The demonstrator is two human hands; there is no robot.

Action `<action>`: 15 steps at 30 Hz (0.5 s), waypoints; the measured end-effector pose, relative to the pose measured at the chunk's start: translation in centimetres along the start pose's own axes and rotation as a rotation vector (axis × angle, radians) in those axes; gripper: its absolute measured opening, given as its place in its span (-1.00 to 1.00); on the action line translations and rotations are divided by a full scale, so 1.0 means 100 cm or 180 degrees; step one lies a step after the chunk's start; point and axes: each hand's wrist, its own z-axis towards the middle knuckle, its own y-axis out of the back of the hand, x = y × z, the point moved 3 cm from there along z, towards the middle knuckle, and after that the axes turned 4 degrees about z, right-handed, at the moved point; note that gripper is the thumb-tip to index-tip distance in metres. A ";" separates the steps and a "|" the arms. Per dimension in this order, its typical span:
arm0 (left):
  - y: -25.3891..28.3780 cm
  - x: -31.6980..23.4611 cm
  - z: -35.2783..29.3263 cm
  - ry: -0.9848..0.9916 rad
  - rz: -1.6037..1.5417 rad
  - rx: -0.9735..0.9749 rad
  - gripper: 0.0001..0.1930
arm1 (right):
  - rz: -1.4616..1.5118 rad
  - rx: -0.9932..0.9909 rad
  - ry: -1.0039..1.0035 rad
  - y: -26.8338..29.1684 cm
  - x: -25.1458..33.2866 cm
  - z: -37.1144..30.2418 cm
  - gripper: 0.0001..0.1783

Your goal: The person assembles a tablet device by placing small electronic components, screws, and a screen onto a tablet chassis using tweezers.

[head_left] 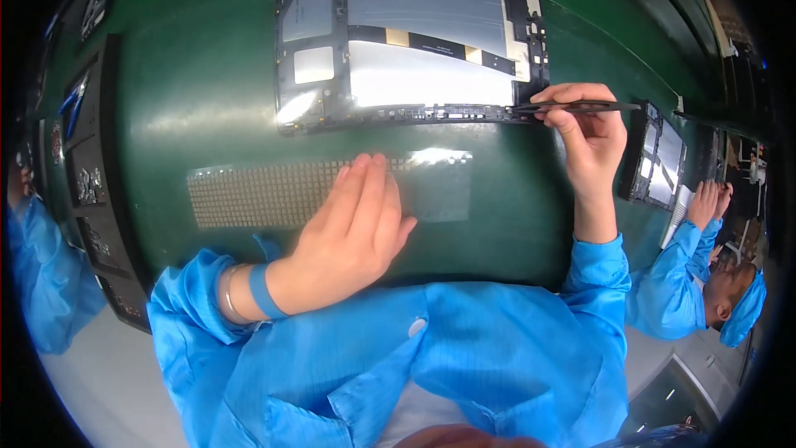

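Note:
My right hand [595, 145] pinches a pair of black tweezers [601, 105] between thumb and fingers. Their tips reach the lower right edge of an opened tablet-like device [427, 75], which has silver panels, a black frame and a dark ribbon strip across it. Whether the tips hold a small part is too fine to see. Nearer to me lies a clear sheet [257, 195] with rows of small square pads. Over its middle my left hand [352, 228] rests with fingers stretched out, covering some pads. The sheet's right end shows no pads.
A black compartment tray [116, 199] with small metal parts and a blue-handled tool stands at the left. On the right are a second opened device [659, 158] and a co-worker in blue [676, 299]. Another blue sleeve [50, 257] shows at far left. The green mat [182, 75] covers the table.

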 end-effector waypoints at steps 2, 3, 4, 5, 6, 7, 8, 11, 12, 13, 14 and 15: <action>0.000 0.000 0.000 -0.0006 0.0019 -0.0004 -0.55 | -0.0039 0.0015 -0.0017 0.000 0.000 0.000 -0.79; 0.001 0.000 0.000 -0.0007 0.0019 0.0000 -0.55 | -0.0067 0.0019 0.0004 0.000 0.000 0.000 -0.79; 0.001 0.001 0.000 -0.0008 0.0028 0.0003 -0.55 | -0.0098 0.0024 0.0026 -0.001 0.000 0.000 -0.79; 0.001 0.001 0.000 -0.0008 0.0037 0.0003 -0.55 | -0.0099 0.0026 0.0024 -0.001 0.000 0.000 -0.79; 0.001 0.001 0.000 -0.0009 0.0037 0.0004 -0.55 | -0.0107 0.0031 0.0049 -0.001 0.001 0.000 -0.79; 0.001 0.001 -0.001 -0.0013 0.0027 0.0006 -0.55 | -0.0116 0.0036 0.0074 -0.002 0.002 0.000 -0.79; 0.002 0.002 -0.001 -0.0016 0.0017 0.0007 -0.55 | -0.0117 0.0036 0.0074 -0.002 0.001 0.000 -0.79; 0.002 0.002 -0.002 -0.0029 0.0018 0.0000 -0.55 | -0.0491 0.0299 0.0377 -0.003 0.004 -0.001 -0.77; 0.002 0.002 -0.003 0.0004 0.0037 0.0008 -0.55 | -0.0753 0.0452 0.0630 -0.004 0.007 0.000 -0.75; 0.002 0.002 -0.003 -0.0024 0.0048 -0.0002 -0.56 | -0.1008 0.0605 0.0889 -0.007 0.011 0.000 -0.74; 0.001 0.001 -0.002 -0.0046 0.0064 -0.0008 -0.57 | -0.0968 0.0642 0.0902 -0.012 0.014 -0.003 -0.74; 0.000 0.001 -0.001 0.0010 0.0106 0.0019 -0.57 | -0.0624 0.0223 0.0610 -0.016 0.016 -0.008 -0.73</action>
